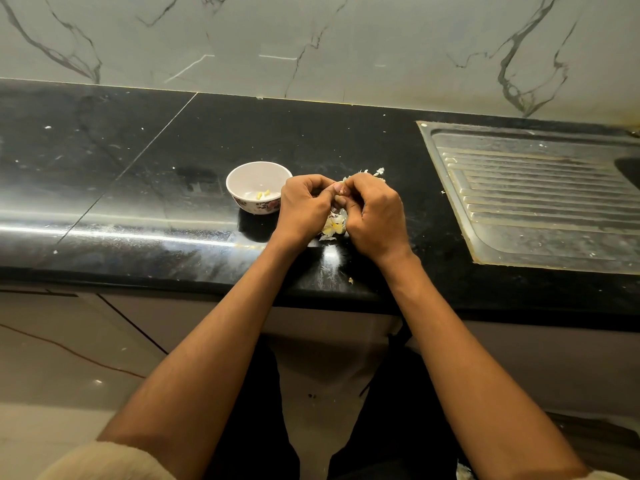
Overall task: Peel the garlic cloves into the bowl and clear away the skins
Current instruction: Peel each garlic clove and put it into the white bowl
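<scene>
Both the left hand (304, 206) and right hand (375, 211) pinch one garlic clove (343, 192) beside the bowl (258, 187). Best to nick the skin with a thumbnail, letting it fall onto the skins (334, 226) on the surface (138, 188).

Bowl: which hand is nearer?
Left. The left hand sits right beside the bowl, at its right rim; the right hand is farther right, beyond the left.

Both your hands meet, fingers curled, knuckles up.
Your left hand (304, 209) and right hand (375, 214) sit close together with fingertips touching at the top, each grip curled inward on something small between them. Your bare forearms stretch forward, converging from the rolled pale sleeves.
</scene>
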Demonstrator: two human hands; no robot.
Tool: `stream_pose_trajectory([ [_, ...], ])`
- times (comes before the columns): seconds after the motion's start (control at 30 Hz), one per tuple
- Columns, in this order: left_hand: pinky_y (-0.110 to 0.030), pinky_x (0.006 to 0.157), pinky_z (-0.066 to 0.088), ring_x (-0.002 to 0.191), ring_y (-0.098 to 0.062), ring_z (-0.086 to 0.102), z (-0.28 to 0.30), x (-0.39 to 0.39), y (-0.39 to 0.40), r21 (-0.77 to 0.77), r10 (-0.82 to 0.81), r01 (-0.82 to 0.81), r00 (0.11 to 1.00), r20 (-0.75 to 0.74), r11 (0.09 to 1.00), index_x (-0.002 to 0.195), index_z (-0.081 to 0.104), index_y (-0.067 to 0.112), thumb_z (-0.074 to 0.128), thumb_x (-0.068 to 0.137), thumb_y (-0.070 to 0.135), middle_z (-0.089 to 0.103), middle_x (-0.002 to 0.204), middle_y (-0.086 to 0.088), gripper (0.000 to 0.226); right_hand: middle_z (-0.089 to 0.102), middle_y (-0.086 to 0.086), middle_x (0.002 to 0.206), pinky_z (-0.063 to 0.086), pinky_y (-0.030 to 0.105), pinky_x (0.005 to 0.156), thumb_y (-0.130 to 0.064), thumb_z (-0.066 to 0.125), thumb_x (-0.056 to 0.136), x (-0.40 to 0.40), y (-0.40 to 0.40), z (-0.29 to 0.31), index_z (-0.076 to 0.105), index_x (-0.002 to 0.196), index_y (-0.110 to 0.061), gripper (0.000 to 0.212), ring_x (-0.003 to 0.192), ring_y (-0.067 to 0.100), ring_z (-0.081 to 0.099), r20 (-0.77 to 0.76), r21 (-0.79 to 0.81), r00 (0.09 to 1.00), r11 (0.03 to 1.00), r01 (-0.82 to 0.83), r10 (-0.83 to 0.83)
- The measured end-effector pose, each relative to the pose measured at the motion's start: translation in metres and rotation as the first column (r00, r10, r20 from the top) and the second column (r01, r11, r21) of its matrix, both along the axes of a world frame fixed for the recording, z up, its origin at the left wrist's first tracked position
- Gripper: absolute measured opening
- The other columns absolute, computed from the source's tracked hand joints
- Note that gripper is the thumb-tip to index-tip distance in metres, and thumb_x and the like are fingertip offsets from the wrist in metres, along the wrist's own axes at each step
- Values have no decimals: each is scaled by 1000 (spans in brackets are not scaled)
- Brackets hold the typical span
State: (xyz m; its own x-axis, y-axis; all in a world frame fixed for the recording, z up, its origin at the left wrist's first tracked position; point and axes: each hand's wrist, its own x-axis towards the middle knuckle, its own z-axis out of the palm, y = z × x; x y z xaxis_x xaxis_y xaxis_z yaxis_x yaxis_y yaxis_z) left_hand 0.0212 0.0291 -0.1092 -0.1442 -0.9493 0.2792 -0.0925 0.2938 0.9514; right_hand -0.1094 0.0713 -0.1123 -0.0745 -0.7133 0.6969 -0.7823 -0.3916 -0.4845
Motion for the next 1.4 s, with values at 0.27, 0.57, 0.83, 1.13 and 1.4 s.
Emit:
stream_pose_trajectory([
  [0.27, -21, 64, 51, 65, -9, 65, 0, 2, 1, -1, -107, 107, 994, -18, 994, 85, 74, 10, 68, 97, 10, 72, 73, -3, 13, 59, -2, 80, 47, 41, 63, -12, 58, 91, -1, 0, 1, 57, 82, -10, 9, 72, 16, 52, 58, 54, 998, 998, -11, 7],
  [0.57, -25, 65, 55, 66, -11, 66, 0, 3, 0, 67, -128, 134, 988, -88, 989, 87, 72, 6, 66, 98, 6, 72, 76, -11, 12, 57, 1, 81, 48, 43, 60, -12, 54, 97, 1, 1, 3, 56, 84, -9, 13, 72, 18, 50, 12, 59, 1000, 998, -6, 5],
  [0.83, -19, 67, 53, 71, -8, 69, 0, 0, 1, -44, -43, 40, 997, -64, 998, 95, 72, -1, 67, 96, 6, 73, 81, -7, 8, 61, -9, 72, 49, 23, 59, -5, 72, 83, -4, 5, 8, 62, 79, -9, 12, 63, 3, 56, 359, 9, 933, 1000, -24, 19],
  [1.13, -26, 72, 52, 75, -9, 65, -4, 1, -4, -117, -39, 34, 998, -43, 993, 88, 72, 17, 68, 96, 11, 71, 81, 0, 10, 74, -3, 72, 57, 34, 61, -10, 75, 82, -5, 3, 4, 79, 78, -10, 6, 63, 11, 67, 325, 60, 946, 998, -9, -11],
  [1.4, -25, 72, 51, 75, -6, 64, -5, 0, -5, -118, -29, 28, 1000, -6, 993, 88, 73, 16, 68, 96, 11, 71, 80, 6, 10, 77, -3, 77, 62, 37, 65, -9, 78, 83, -5, 2, 4, 83, 85, -10, 5, 68, 11, 73, 382, 56, 924, 998, -33, 9],
])
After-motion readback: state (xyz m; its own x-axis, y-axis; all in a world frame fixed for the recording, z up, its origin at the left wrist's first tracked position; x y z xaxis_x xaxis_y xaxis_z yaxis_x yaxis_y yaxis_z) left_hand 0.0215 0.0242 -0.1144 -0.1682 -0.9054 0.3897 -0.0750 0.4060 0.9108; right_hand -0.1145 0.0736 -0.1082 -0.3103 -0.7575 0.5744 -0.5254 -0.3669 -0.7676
